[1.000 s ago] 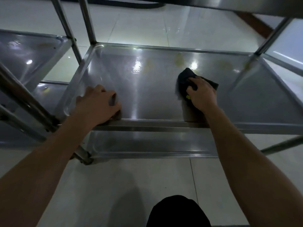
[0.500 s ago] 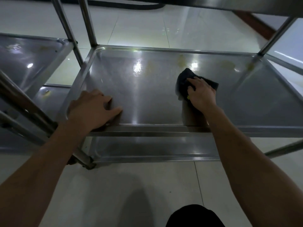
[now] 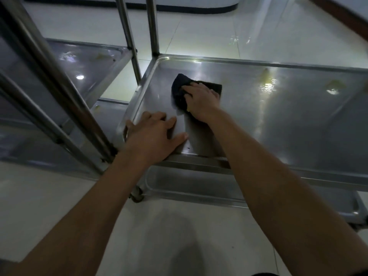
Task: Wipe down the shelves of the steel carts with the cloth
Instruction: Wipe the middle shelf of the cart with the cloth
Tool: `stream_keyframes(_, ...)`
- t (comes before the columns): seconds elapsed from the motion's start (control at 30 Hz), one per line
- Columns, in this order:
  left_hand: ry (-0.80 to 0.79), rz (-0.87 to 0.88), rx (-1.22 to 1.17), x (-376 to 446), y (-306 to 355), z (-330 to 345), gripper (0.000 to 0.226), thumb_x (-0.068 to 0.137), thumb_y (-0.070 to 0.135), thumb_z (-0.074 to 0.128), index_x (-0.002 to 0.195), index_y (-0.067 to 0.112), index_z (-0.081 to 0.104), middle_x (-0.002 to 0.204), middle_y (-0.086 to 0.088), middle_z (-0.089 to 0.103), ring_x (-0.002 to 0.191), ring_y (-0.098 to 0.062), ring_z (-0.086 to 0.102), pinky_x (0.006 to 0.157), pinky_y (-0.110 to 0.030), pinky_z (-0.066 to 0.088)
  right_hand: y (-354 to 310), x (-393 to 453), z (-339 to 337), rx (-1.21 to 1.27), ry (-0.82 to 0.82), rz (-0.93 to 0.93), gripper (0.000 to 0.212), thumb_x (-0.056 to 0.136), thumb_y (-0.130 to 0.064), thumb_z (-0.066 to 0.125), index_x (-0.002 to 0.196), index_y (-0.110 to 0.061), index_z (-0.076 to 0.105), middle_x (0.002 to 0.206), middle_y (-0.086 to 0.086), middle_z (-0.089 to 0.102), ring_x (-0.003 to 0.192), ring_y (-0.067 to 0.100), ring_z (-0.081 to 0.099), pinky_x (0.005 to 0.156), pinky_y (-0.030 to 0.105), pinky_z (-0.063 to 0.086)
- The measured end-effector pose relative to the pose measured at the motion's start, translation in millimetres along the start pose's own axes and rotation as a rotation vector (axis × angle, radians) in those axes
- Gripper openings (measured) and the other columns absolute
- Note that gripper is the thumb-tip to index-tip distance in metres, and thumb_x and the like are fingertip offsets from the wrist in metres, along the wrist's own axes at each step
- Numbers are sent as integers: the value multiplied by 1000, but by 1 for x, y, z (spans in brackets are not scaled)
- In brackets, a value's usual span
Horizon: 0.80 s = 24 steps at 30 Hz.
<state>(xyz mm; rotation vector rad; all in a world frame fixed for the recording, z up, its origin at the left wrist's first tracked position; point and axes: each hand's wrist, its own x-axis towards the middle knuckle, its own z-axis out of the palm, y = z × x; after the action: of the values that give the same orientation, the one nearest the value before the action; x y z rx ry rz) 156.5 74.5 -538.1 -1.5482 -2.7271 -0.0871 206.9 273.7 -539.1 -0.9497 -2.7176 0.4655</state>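
Observation:
A dark cloth (image 3: 179, 90) lies bunched on the middle shelf (image 3: 278, 126) of the steel cart, near its left end. My right hand (image 3: 201, 102) sits on top of the cloth, gripping it with bent fingers and pressing it onto the steel. On the shelf's near left corner my left hand (image 3: 153, 136) rests flat with fingers spread, holding nothing. Yellowish stains (image 3: 266, 78) mark the back of the shelf to the right of the cloth.
A lower shelf (image 3: 189, 186) shows under the front rim, with a caster wheel (image 3: 137, 195) at its left corner. A second steel cart (image 3: 89, 70) stands close on the left, its slanted posts (image 3: 59, 86) beside my left arm. Upright posts (image 3: 152, 26) rise at the back left corner.
My right hand has slid the cloth leftward along the shelf, from its middle toward the left end. My left hand has stayed on the near left corner. The view has shifted.

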Motion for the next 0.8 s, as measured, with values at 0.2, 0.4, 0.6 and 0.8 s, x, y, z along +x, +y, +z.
stream_keyframes(0.2, 32, -17, -24, -1, 4, 4, 75, 83, 84, 20, 143, 42, 39, 149, 6, 43, 138, -26, 35, 108, -70, 28, -37, 22, 8, 31, -54, -204, 43, 103, -30, 38, 144, -33, 50, 154, -4, 44, 142, 21, 35, 115, 49, 23)
stream_keyframes(0.4, 33, -27, -30, -4, 5, 3, 73, 86, 81, 22, 147, 43, 34, 158, 9, 33, 145, -23, 29, 113, -70, 22, -67, 36, 10, 55, -181, -322, 43, 105, -30, 39, 147, -34, 47, 156, -4, 41, 145, 20, 31, 117, 45, 24)
stream_keyframes(0.6, 52, -43, -40, -6, 8, 0, 79, 79, 85, 16, 145, 45, 37, 156, 9, 36, 144, -25, 31, 113, -68, 22, -57, 26, 8, 88, -154, -306, 44, 104, -29, 38, 146, -34, 48, 157, -2, 41, 145, 21, 32, 118, 45, 25)
stream_keyframes(0.8, -66, -43, 34, -4, 5, -8, 78, 81, 87, 19, 145, 46, 34, 156, 8, 33, 143, -26, 28, 112, -67, 25, 33, 10, -20, 46, -37, -115, 44, 100, -30, 42, 143, -34, 52, 151, -3, 47, 136, 22, 44, 113, 42, 34)
